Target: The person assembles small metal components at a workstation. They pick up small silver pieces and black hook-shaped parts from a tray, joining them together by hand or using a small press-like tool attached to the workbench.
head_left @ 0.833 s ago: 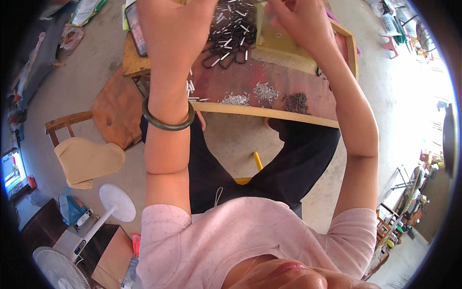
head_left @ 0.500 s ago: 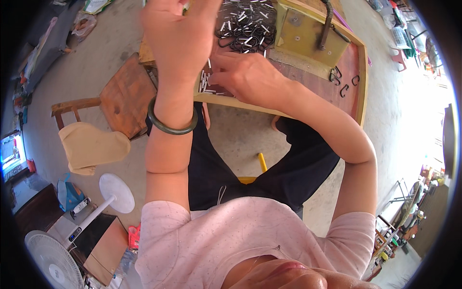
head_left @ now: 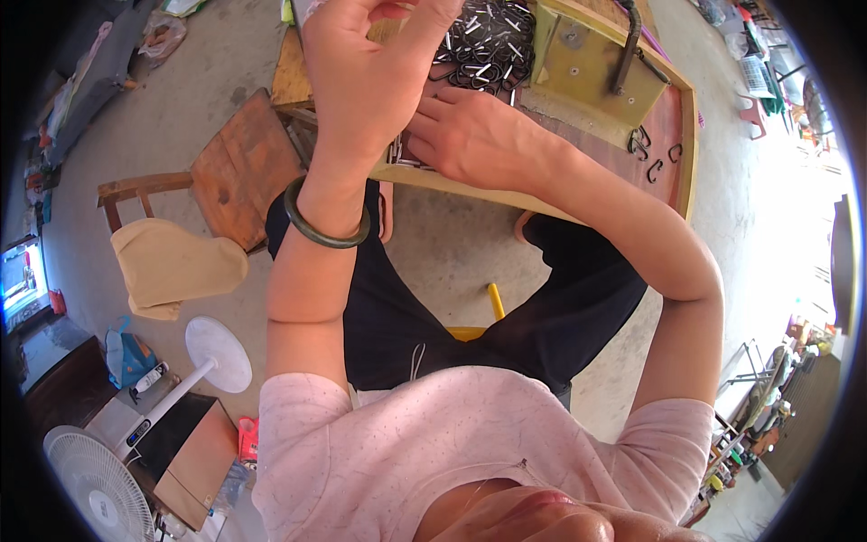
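My left hand [head_left: 375,77] is raised over the table's near left part, a dark bangle [head_left: 327,237] on its wrist. Its fingers are curled and partly cut off by the top edge, so whatever they hold is hidden. Bent fingers of my right hand [head_left: 479,140] reach down at the table's front edge, beside small white pins [head_left: 411,163]; their tips are partly behind my left hand. Beyond my hands lies a heap of black, clip-like loops with white bars [head_left: 488,45]. A few black C-shaped hooks [head_left: 655,170] lie apart on the right.
The wooden table [head_left: 668,194] has a raised rim. On it stands a yellowish angled metal plate [head_left: 591,68] with a dark lever [head_left: 625,59]. A wooden chair [head_left: 239,167] is at the left, and a white fan [head_left: 99,488] lower left.
The table has shifted slightly to the right in view. My left hand has moved a little right and its fingers look more curled. My right hand stays by the pins, its fingers lower.
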`<action>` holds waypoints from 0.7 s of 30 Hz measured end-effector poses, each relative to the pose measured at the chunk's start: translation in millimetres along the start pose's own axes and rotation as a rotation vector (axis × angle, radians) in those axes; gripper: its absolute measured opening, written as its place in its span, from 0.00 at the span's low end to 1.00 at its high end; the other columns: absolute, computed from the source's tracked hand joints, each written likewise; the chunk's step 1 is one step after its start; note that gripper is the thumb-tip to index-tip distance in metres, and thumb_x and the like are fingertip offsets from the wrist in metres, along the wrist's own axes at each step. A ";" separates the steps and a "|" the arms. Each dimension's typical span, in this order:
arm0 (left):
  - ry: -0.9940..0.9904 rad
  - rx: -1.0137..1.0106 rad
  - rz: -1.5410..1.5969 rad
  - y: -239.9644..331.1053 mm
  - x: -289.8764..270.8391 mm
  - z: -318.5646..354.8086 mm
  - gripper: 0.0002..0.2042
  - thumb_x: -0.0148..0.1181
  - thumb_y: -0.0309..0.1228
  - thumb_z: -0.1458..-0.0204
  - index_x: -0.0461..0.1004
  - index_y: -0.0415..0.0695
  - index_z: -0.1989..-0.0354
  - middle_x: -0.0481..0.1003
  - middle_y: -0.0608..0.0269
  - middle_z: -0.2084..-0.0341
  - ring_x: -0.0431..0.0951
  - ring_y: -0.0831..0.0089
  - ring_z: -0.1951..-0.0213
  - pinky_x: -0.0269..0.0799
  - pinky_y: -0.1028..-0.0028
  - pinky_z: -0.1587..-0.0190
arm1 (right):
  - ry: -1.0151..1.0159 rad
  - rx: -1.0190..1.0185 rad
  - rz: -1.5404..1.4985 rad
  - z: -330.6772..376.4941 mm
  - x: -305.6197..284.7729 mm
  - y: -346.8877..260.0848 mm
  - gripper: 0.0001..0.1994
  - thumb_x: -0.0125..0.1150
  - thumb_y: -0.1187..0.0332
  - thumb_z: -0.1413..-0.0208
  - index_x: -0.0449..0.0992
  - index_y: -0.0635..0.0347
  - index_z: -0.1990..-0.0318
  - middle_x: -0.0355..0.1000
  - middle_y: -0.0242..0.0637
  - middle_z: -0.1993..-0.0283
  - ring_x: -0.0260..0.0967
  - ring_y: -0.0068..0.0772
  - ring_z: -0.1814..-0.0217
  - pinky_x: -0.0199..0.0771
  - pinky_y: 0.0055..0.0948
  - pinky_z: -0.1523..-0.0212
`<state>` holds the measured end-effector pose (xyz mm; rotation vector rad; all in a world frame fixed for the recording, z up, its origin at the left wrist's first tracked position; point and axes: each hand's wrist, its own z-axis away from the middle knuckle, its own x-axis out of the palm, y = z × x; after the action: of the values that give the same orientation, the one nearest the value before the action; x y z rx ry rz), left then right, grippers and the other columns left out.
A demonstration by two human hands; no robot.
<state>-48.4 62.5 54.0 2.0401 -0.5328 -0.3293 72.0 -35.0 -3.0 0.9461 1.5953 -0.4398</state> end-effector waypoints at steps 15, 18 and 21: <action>-0.427 0.041 -0.127 -4.6 2.2 11.4 0.05 0.68 0.23 0.46 0.77 0.40 0.64 0.77 0.72 0.69 0.76 0.81 0.69 0.68 0.78 0.67 | 0.088 0.658 -0.848 65.5 -42.8 14.0 0.09 0.63 0.75 0.51 0.74 0.62 0.61 0.76 0.43 0.69 0.79 0.43 0.67 0.78 0.38 0.64; -0.645 0.130 -0.111 -11.5 17.7 21.3 0.05 0.67 0.20 0.47 0.76 0.40 0.65 0.75 0.70 0.70 0.76 0.77 0.66 0.71 0.76 0.65 | 0.074 0.743 -0.811 76.0 -68.6 15.9 0.08 0.62 0.75 0.49 0.74 0.63 0.61 0.77 0.44 0.69 0.79 0.43 0.66 0.78 0.37 0.63; -0.666 0.278 -0.310 -13.2 33.4 32.1 0.09 0.67 0.19 0.52 0.74 0.39 0.65 0.73 0.62 0.70 0.75 0.63 0.68 0.72 0.70 0.65 | -0.045 0.799 -0.808 88.1 -80.9 16.9 0.09 0.63 0.75 0.46 0.74 0.65 0.58 0.76 0.39 0.66 0.75 0.34 0.63 0.76 0.32 0.58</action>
<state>-30.4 27.7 26.1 2.2644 -0.6847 -1.2029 141.4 -115.8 54.0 0.7919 1.7345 -1.7370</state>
